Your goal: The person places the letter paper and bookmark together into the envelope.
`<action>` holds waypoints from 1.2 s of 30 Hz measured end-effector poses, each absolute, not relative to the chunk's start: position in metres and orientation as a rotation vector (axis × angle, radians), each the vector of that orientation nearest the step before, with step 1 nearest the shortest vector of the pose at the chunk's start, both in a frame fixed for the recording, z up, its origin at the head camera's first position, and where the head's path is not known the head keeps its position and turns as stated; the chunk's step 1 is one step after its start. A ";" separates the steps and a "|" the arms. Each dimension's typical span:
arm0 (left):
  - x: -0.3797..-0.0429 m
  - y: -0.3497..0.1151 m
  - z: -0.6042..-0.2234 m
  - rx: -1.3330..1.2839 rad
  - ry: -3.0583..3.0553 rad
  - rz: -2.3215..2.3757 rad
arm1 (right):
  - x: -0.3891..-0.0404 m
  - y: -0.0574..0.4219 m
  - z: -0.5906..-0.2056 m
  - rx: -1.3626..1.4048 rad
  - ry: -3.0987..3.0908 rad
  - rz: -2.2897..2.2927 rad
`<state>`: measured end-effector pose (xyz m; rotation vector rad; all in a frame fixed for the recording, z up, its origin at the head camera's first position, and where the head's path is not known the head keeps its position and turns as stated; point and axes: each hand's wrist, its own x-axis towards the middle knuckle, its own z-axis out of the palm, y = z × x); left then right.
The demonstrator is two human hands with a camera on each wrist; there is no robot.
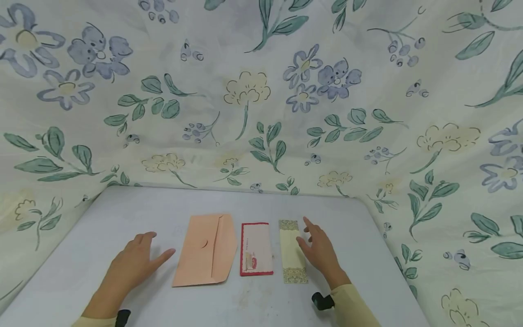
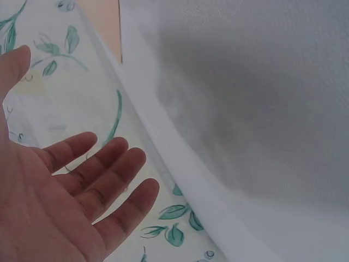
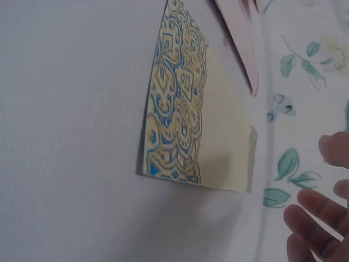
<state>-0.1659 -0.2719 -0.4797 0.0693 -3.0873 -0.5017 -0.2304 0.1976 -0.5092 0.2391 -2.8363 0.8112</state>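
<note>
A peach paper envelope (image 1: 198, 254) with a folded flap lies on the white table, left of the middle. Beside it is a pale card with a red border (image 1: 257, 250) and a small printed picture near its lower end. Further right lies a cream card with patterned gold bands (image 1: 292, 252) at both ends; one band shows blue and gold scrollwork in the right wrist view. My left hand (image 1: 135, 261), fingers spread and holding nothing, is left of the envelope. My right hand (image 1: 320, 252) hovers at the cream card's right edge, its fingers loose and nothing gripped.
The white table (image 1: 163, 309) has faint brownish smudges near its front middle. A floral cloth (image 1: 253, 113) rises behind the table and along its sides. A black wrist camera mount (image 1: 323, 301) sits at my right sleeve, and another black piece (image 1: 122, 318) is at my left wrist.
</note>
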 end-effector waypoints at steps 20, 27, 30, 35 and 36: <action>-0.169 -0.246 -0.482 -0.031 -3.055 -0.524 | -0.226 0.180 -0.515 0.337 -2.827 0.804; -0.168 -0.241 -0.488 -0.066 -3.028 -0.528 | -0.226 0.175 -0.517 0.374 -2.837 0.766; -0.167 -0.238 -0.490 -0.075 -3.027 -0.538 | -0.226 0.173 -0.517 0.375 -2.847 0.762; -0.166 -0.233 -0.490 -0.085 -3.042 -0.529 | -0.225 0.169 -0.517 0.371 -2.860 0.766; -0.166 -0.232 -0.490 -0.089 -3.042 -0.526 | -0.224 0.168 -0.516 0.370 -2.864 0.769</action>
